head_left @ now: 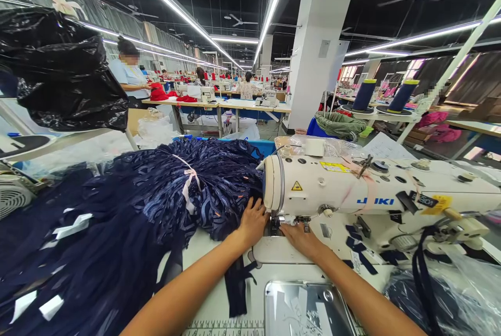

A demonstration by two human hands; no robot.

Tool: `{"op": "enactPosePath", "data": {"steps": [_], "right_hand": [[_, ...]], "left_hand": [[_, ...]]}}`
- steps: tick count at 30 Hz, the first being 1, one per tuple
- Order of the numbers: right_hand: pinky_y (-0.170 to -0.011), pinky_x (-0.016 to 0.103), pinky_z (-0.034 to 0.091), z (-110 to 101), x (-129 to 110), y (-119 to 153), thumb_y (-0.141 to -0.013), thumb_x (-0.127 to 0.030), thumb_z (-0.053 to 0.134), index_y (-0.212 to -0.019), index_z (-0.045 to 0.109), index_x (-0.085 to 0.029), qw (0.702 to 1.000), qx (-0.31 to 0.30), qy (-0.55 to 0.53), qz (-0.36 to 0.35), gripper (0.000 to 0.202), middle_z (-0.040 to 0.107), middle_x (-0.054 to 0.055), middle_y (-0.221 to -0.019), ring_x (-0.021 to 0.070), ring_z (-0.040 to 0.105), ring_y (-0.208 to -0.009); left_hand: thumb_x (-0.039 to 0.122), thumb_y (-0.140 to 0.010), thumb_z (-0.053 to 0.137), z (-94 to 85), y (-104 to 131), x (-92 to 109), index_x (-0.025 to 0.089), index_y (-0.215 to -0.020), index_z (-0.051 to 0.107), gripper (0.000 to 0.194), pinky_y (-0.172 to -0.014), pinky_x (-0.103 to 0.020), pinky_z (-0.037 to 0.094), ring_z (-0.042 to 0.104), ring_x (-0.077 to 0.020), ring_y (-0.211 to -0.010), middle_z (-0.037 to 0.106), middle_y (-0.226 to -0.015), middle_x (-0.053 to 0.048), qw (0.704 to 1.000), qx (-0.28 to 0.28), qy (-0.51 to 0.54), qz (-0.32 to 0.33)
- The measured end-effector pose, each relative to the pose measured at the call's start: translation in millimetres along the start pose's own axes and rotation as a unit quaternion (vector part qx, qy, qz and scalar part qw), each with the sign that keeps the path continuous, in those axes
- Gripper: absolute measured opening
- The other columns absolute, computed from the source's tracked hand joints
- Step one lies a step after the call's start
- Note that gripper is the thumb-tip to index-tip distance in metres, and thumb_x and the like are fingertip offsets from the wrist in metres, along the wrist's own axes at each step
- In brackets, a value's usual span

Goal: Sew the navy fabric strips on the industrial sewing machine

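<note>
Fingers of our left hand (253, 223) lie a little spread and bent, with the back of the hand turned upward, between the heap of navy cloth (223, 179) and the needle end of the white sewing machine (317, 182). We cannot tell whether they grip any cloth or only press on it. Our left forearm slants from the near left toward the far right.

Our right hand (300, 239) comes from the near right, its forearm slanting far and left, and its fingers stretch under the machine's head beside the presser foot (276, 225). Their tips are too small and shaded for us to say if they pinch anything. The two hands face each other across the foot, near but apart.

The navy cloth piles up on the left of the worktop (209, 268), its far part gathered by a pale tie (191, 192). A navy strip (237, 289) hangs toward us below our left hand. Near us, between our forearms, sits a shiny metal tray (276, 304) with a ruler scale (227, 328) to its left. Navy scraps (366, 260) lie to the right of our right hand.
</note>
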State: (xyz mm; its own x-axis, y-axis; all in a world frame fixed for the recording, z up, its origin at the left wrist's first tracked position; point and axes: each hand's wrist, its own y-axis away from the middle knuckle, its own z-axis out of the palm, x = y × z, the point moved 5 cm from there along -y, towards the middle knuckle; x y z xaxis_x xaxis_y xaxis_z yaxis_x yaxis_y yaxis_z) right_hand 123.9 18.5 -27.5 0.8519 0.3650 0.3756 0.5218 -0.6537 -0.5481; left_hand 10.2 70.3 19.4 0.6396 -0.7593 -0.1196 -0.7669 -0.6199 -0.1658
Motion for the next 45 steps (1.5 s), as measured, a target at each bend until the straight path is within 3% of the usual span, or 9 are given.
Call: {"op": "enactPosePath", "data": {"steps": [5, 12, 18, 24, 29, 33, 39, 43, 45], "right_hand": [[-0.058, 0.028, 0.047, -1, -4, 1, -0.083, -0.001, 0.035, -0.092, 0.063, -0.021, 0.997, 0.023, 0.056, -0.042, 0.036, 0.067, 0.002, -0.070, 0.0158, 0.059, -0.060], [-0.056, 0.029, 0.046, 9, -6, 3, -0.081, 0.001, 0.034, -0.093, 0.062, -0.022, 0.997, -0.015, 0.074, 0.000, 0.038, 0.065, 0.002, -0.068, 0.0164, 0.058, -0.058], [-0.057, 0.028, 0.046, 14, -5, 2, -0.082, -0.001, 0.033, -0.095, 0.062, -0.022, 0.998, -0.026, 0.050, 0.009, 0.038, 0.065, 0.003, -0.069, 0.0154, 0.057, -0.056], [-0.056, 0.029, 0.044, -1, -3, -6, -0.079, 0.000, 0.036, -0.094, 0.062, -0.018, 1.000, -0.014, 0.000, 0.001, 0.035, 0.066, 0.008, -0.077, 0.0183, 0.057, -0.059], [-0.065, 0.031, 0.043, -34, 7, -3, -0.081, -0.006, 0.037, -0.086, 0.062, -0.017, 0.997, -0.007, -0.068, 0.040, 0.027, 0.062, 0.009, -0.074, 0.0205, 0.056, -0.070], [-0.077, 0.038, 0.041, -58, 19, 15, -0.082, -0.012, 0.041, -0.082, 0.060, -0.015, 0.993, -0.006, -0.071, 0.098, 0.020, 0.062, 0.012, -0.090, 0.0227, 0.055, -0.081], [-0.082, 0.038, 0.040, -61, 41, 35, -0.079, -0.015, 0.050, -0.085, 0.060, -0.015, 0.970, -0.103, -0.080, 0.203, 0.011, 0.063, 0.010, -0.093, 0.0221, 0.056, -0.083], [-0.084, 0.032, 0.040, -66, 64, 38, -0.080, -0.017, 0.051, -0.099, 0.057, -0.016, 0.965, -0.113, -0.077, 0.224, 0.021, 0.059, 0.009, -0.108, 0.0196, 0.054, -0.094], [-0.079, 0.029, 0.041, -73, 76, 42, -0.081, -0.014, 0.048, -0.097, 0.058, -0.016, 0.962, -0.117, -0.073, 0.236, 0.018, 0.060, 0.009, -0.104, 0.0186, 0.055, -0.092]], "left_hand": [[0.009, -0.074, 0.047, 2.8, -4, -1, 0.012, -0.089, 0.065, 0.024, -0.098, -0.046, 0.021, 0.051, -0.0260, -0.099, 0.064, -0.086, -0.012, 1.000, 0.010, -0.006, 0.006], [0.009, -0.073, 0.048, 2.9, -8, -1, 0.011, -0.084, 0.066, 0.021, -0.096, -0.046, 0.022, 0.053, -0.0260, -0.095, 0.064, -0.081, -0.013, 1.000, 0.014, -0.008, 0.004], [0.009, -0.075, 0.047, -1.6, -3, 8, 0.009, -0.092, 0.064, 0.024, -0.092, -0.046, 0.027, 0.051, -0.0282, -0.100, 0.063, -0.094, -0.015, 1.000, 0.011, -0.028, -0.001], [0.012, -0.082, 0.045, -28.6, 40, 26, 0.009, -0.093, 0.060, 0.019, -0.076, -0.033, 0.039, 0.055, -0.0207, -0.084, 0.063, -0.092, -0.011, 0.998, 0.003, -0.054, 0.038], [0.009, -0.082, 0.046, -73.0, 90, -11, 0.012, -0.094, 0.058, 0.017, -0.079, -0.036, 0.036, 0.049, -0.0233, -0.095, 0.057, -0.107, -0.011, 0.984, 0.135, -0.114, -0.009], [0.005, -0.078, 0.049, -77.8, 103, -27, 0.015, -0.083, 0.059, 0.015, -0.083, -0.038, 0.033, 0.047, -0.0233, -0.095, 0.059, -0.094, -0.007, 0.976, 0.165, -0.142, 0.009], [-0.003, -0.074, 0.048, -65.1, 96, 0, 0.015, -0.062, 0.057, 0.024, -0.082, -0.039, 0.031, 0.051, -0.0188, -0.072, 0.057, -0.069, -0.003, 0.978, 0.160, -0.121, 0.050], [-0.001, -0.072, 0.051, -59.3, 95, 26, 0.017, -0.062, 0.058, 0.022, -0.078, -0.036, 0.031, 0.052, -0.0162, -0.066, 0.058, -0.065, -0.001, 0.988, 0.121, -0.054, 0.081], [0.003, -0.072, 0.053, -57.0, 95, 38, 0.017, -0.064, 0.058, 0.017, -0.074, -0.034, 0.032, 0.053, -0.0157, -0.065, 0.059, -0.067, 0.000, 0.991, 0.084, -0.020, 0.097]]}}
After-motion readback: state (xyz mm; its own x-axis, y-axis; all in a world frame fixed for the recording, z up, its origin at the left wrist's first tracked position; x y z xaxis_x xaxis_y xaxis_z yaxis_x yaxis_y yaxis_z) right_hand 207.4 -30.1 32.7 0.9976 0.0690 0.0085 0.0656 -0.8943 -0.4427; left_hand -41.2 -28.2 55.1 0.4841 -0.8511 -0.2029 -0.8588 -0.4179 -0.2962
